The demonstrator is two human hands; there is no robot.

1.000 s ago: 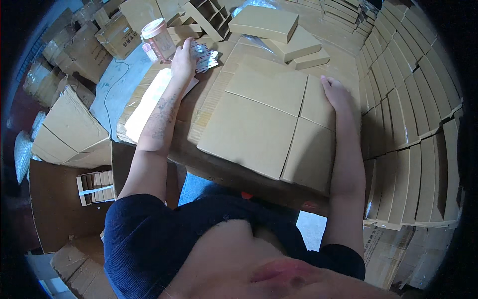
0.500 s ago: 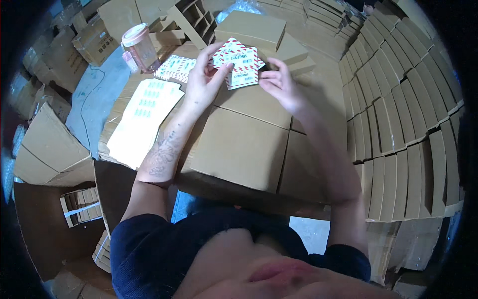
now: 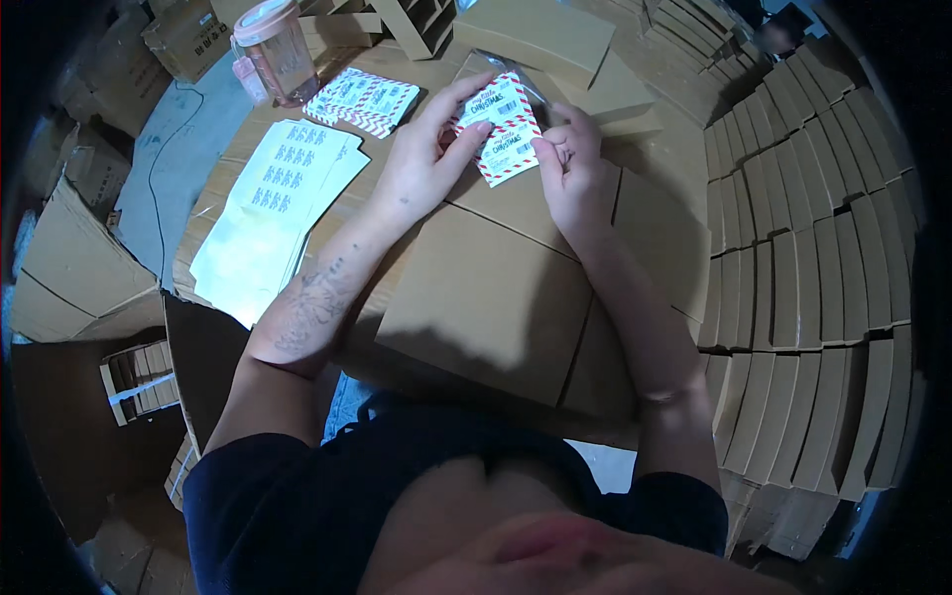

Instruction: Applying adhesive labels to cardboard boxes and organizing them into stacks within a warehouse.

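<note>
Two overlapping Christmas cards (image 3: 509,127) with red-and-white striped edges are held above the flat brown boxes (image 3: 486,283). My left hand (image 3: 424,161) grips them from the left, its thumb across the front and its fingers behind. My right hand (image 3: 575,169) has its thumb at the right edge of the cards, with the other fingers curled in. A shiny clear edge, perhaps plastic film (image 3: 493,62), shows behind the cards. To the left lies a pile of similar striped cards (image 3: 365,99). Nearer to me are white printed sheets (image 3: 258,223) in a stack.
A pink-lidded clear cup (image 3: 281,59) stands at the far left of the table. More flat boxes (image 3: 535,40) lie at the back. Rows of stacked cardboard boxes (image 3: 793,268) rise on the right. An open carton (image 3: 74,426) with strapped bundles sits at lower left.
The cards have shifted slightly to the right and tilted. My right hand has turned, its fingers curling and its thumb coming onto the cards' edge. The whole view has shifted a little.
</note>
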